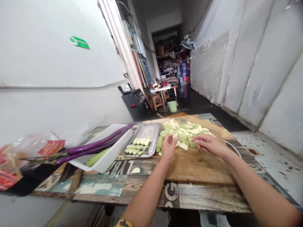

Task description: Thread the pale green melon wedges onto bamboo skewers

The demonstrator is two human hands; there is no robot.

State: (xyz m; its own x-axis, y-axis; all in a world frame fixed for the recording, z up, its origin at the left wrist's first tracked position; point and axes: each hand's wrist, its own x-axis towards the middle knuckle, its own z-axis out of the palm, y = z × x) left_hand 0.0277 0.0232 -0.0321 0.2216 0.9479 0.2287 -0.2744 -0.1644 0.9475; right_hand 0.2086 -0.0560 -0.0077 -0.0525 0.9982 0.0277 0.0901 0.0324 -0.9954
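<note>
My left hand is closed at the left side of a wooden cutting board, a pale zucchini slice at its fingertips. Just to the right, my right hand is pinched above the board; what its fingers hold, if anything, is too small to make out. Behind both hands lies a heap of cut zucchini slices, pale inside with light green skin. On the left, a clear plastic tray bears rows of zucchini slices, with thin sticks reaching out toward the board.
Long purple eggplants and a whole zucchini lie in a white bin. One loose slice is on the patterned table. Plastic bags sit far left. Beyond stand a small table and a green bucket.
</note>
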